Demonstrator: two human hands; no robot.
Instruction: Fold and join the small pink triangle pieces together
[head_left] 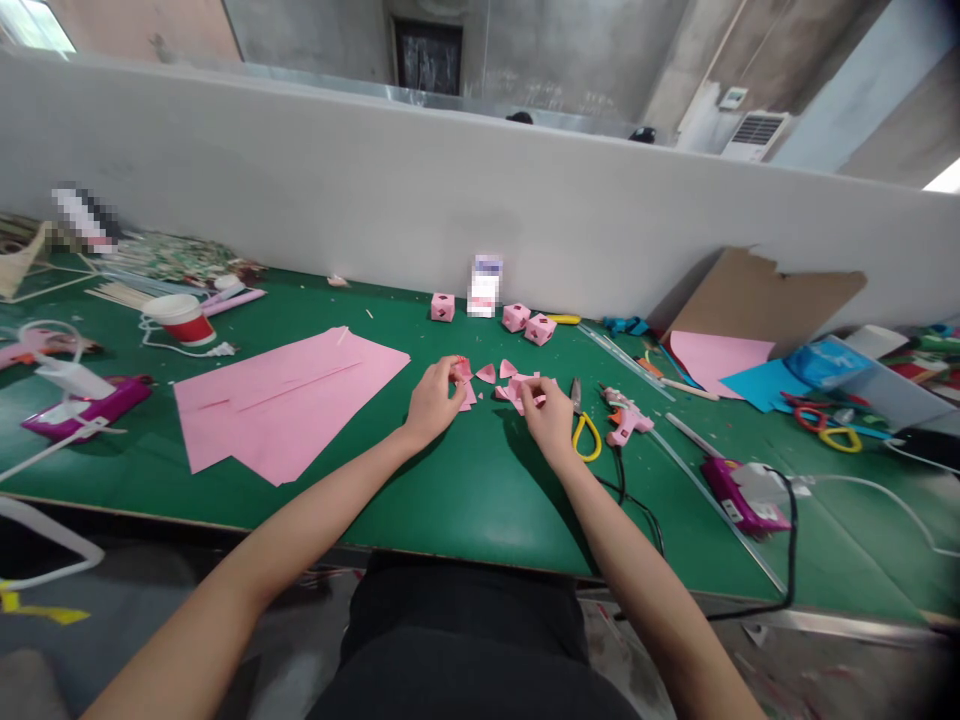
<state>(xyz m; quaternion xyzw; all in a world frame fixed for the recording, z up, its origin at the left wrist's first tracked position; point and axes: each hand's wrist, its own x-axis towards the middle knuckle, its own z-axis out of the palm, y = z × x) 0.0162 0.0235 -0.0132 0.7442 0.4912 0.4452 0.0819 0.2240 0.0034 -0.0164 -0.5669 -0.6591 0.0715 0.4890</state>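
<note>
Dark clothing [457,640] sits lowest in my head view. On the green table [480,510] I see pink pieces [508,370] between and under the hands. The left hand [435,402] curls narrowly at one piece, the right hand [552,415] bends over a cluster; whether either grips, I cannot tell. Pliers [576,397], glue gun [628,422] and cord [620,470] crowd my right side; a sheet [300,420] lies left, cubes [540,330] beyond.

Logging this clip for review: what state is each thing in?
Left hand: curled around a pink paper piece
Right hand: curled over pink scraps, grip unclear
Pink cubes: assembled, with openings
Pink sheet: flat, cut edges
Right-side glue gun: lying down, corded
Cup: upright
Cardboard: standing by partition
</note>
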